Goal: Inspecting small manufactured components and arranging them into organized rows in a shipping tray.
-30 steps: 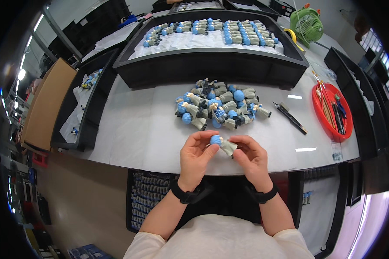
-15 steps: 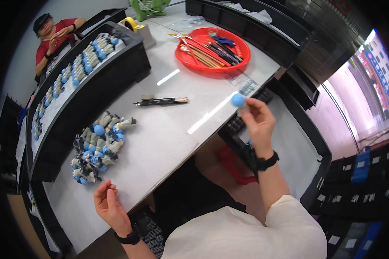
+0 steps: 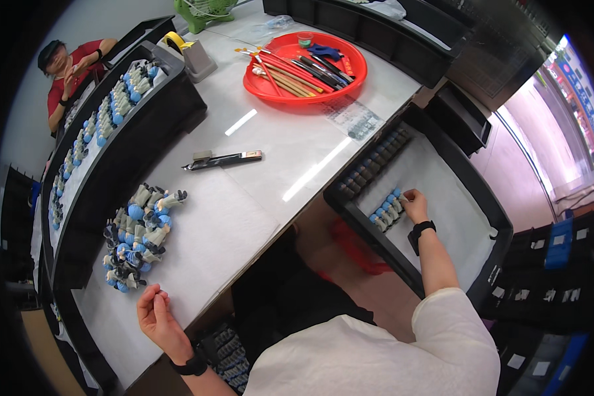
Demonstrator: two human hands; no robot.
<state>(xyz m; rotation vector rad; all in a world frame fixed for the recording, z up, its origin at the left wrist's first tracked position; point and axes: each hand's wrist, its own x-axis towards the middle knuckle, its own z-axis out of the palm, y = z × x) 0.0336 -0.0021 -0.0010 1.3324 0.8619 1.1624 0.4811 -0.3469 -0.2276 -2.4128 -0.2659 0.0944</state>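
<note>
My right hand (image 3: 414, 206) reaches into the black tray (image 3: 442, 261) on the right. Its fingers are closed on a small figurine (image 3: 398, 193) with a blue head and grey body, at the upper end of a short row of like figurines (image 3: 384, 214) lying on the white liner. The fingers partly hide that figurine. My left hand (image 3: 160, 325) rests at the table's near edge, fingers curled against the thumb, with nothing visible in it. Just beyond it lies a loose pile of figurines (image 3: 138, 234).
Beside the pile, a black pen-like tool (image 3: 228, 160) lies on the white table (image 3: 244, 211). A red round tray (image 3: 297, 100) holds brushes and pens. A black bin (image 3: 138, 125) on the left carries rows of figurines. A tape dispenser (image 3: 195, 59) stands behind; another person (image 3: 72, 72) sits far left.
My right hand has moved from above the table's right edge down into the right tray, carrying the blue-headed figurine to the row. My left hand has stayed near the pile, its fingers drawn closer together.
</note>
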